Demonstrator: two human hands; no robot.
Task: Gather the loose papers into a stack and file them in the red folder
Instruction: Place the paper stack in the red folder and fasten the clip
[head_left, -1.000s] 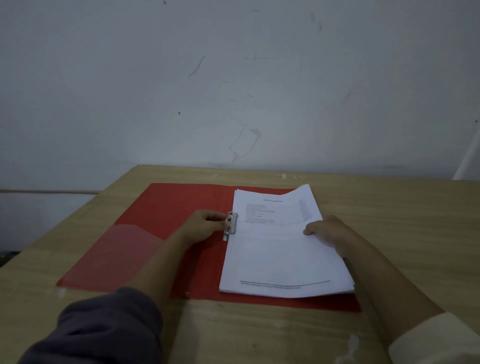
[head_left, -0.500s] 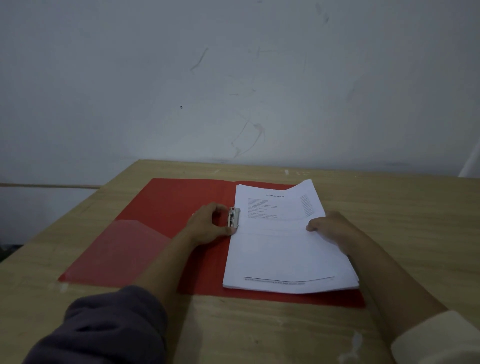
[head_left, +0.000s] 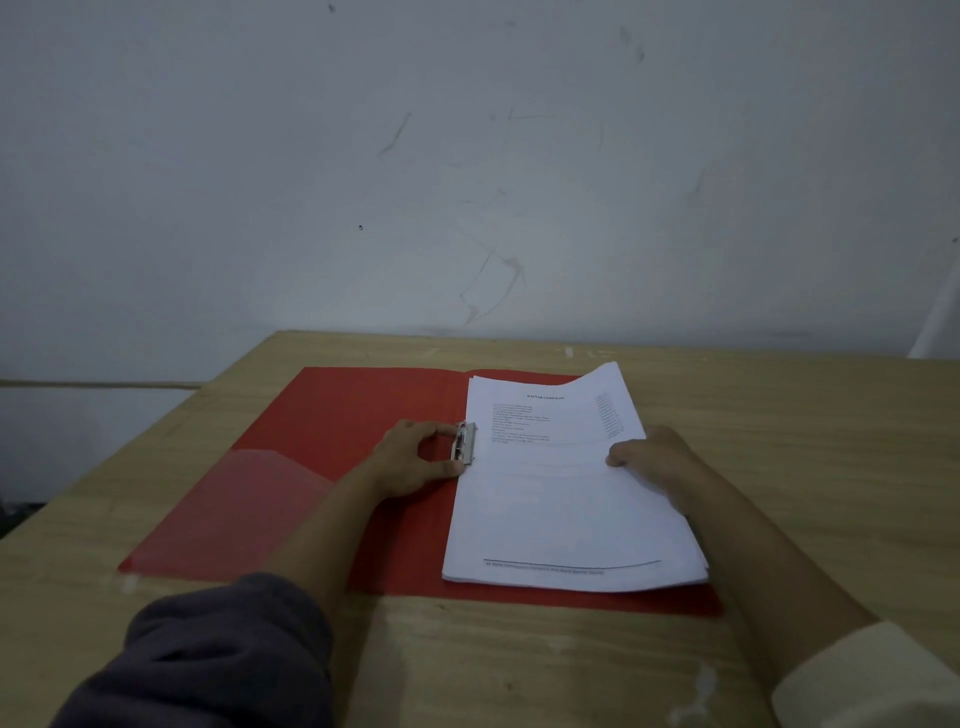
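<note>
A red folder (head_left: 332, 447) lies open flat on the wooden table (head_left: 810, 467), with a clear pocket on its left flap. A stack of white printed papers (head_left: 561, 499) rests on its right half; the far right corner curls up. A metal clip (head_left: 464, 442) sits at the stack's left edge by the spine. My left hand (head_left: 415, 462) pinches that clip between thumb and forefinger. My right hand (head_left: 654, 460) presses down on the stack's right edge, fingers curled over the sheets.
A scuffed white wall (head_left: 467, 182) rises right behind the table's far edge. The table's left edge runs diagonally past the folder. Bare wood lies to the right of the folder and in front of it.
My left thumb and forefinger have spread to span the clip's two ends. The right hand stays on the paper edge. The view shifted slightly.
</note>
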